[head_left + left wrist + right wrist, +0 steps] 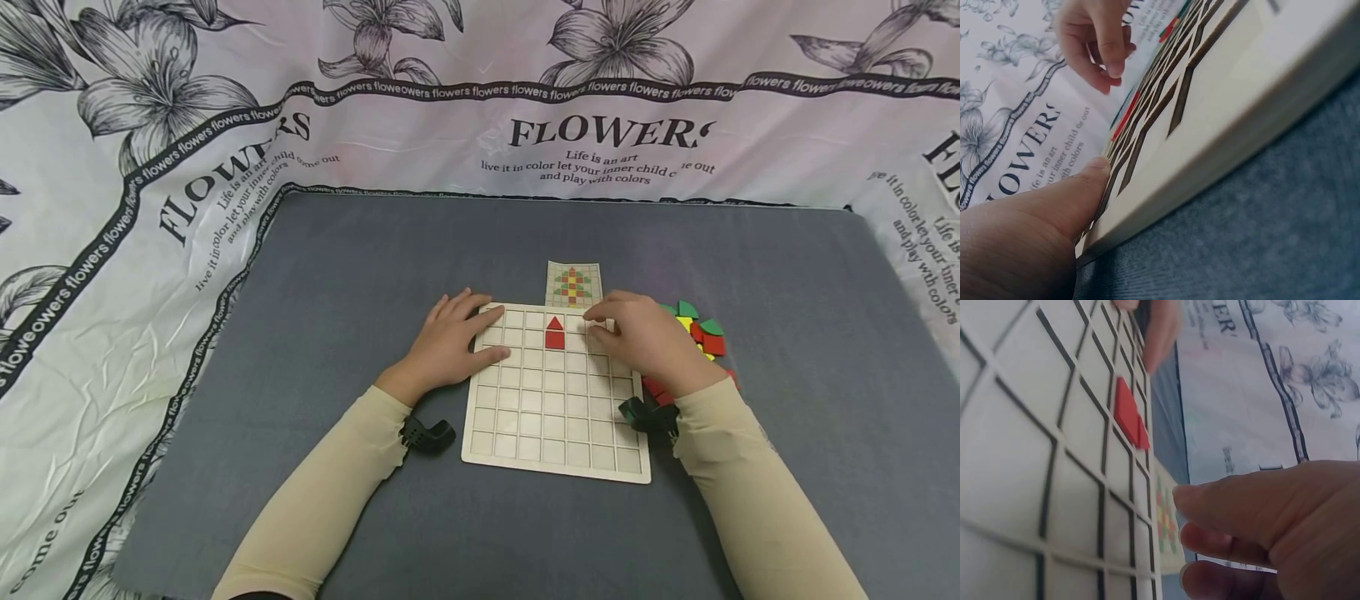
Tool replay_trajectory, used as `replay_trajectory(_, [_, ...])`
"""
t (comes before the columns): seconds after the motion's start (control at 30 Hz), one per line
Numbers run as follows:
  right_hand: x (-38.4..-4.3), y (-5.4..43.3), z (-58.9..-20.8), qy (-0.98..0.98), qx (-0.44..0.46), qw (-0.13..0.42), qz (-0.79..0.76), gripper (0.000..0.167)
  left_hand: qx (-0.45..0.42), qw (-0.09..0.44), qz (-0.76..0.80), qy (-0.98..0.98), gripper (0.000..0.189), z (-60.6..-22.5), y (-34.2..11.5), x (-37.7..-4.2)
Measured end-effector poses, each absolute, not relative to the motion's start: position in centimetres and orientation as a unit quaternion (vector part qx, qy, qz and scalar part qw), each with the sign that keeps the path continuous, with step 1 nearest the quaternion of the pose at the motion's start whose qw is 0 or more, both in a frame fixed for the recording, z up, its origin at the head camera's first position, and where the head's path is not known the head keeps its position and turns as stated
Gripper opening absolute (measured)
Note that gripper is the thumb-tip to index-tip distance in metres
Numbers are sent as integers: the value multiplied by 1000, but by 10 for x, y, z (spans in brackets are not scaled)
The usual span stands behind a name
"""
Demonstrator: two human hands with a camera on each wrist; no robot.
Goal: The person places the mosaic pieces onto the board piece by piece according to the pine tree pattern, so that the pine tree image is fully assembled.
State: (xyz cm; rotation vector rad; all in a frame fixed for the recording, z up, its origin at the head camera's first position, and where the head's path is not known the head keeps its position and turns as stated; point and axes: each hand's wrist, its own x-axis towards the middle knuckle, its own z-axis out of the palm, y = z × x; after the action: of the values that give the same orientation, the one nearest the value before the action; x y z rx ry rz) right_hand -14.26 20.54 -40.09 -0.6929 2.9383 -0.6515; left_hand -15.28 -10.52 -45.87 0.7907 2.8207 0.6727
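A pale square grid board (517, 400) lies on the grey table. In its upper part sit a red triangle (554, 323) and, just below it, a red square (554, 340). My left hand (450, 342) rests on the board's upper left edge, fingers spread and thumb (1079, 194) on the rim. Over the upper right of the board, my right hand (648, 337) pinches a small red piece (1114, 81), a sliver of which shows at the fingertips in the left wrist view. Its shape is mostly hidden.
A pattern card (573, 285) with a green, red and yellow design lies behind the board's top edge. Loose red, green and yellow pieces (712, 343) are piled right of the board, partly behind my right hand. A flower-printed cloth (435, 142) borders the table.
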Motion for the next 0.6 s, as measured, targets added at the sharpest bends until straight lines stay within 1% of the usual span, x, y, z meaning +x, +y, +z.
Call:
replay_trajectory(0.27, [-147,227,-391,957,-185,45,-218,24,264,65,226,936,71,-458,-105,-152])
replay_trajectory(0.47, [-150,249,-386,962,-143,38,-228,27,262,65,224,936,70,-458,-105,-153])
replay_trajectory(0.6, [-153,261,-389,967,-126,38,-218,28,263,67,224,936,71,-458,-105,-152])
